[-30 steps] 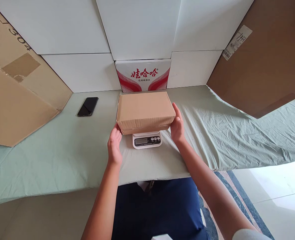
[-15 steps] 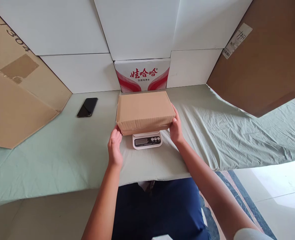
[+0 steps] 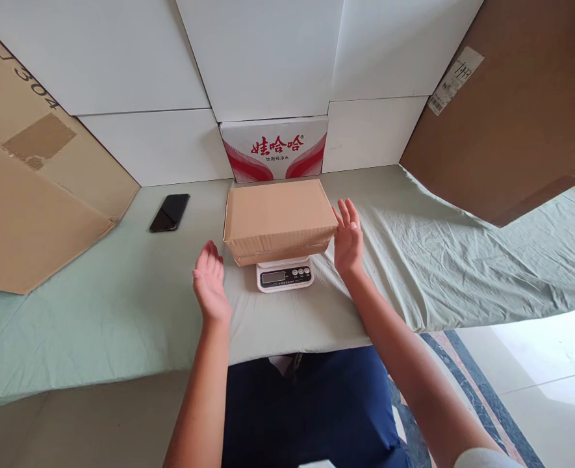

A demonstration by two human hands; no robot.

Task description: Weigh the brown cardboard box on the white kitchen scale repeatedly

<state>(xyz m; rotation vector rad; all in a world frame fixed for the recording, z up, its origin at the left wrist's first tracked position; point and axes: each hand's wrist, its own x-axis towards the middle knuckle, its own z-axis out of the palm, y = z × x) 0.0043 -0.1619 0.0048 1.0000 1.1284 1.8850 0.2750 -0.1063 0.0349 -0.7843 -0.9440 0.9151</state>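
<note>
The box (image 3: 278, 218) sits on the scale (image 3: 284, 275), mid-surface (image 3: 121, 305), overhanging it on both sides. The left hand (image 3: 210, 285) and right hand (image 3: 348, 236) flank it with the grip open, fingers spread, holding nothing; the right nearly touches its side. Plain stiff cardboard, closed, probably light; best held by its two short sides, palms pressed flat
</note>
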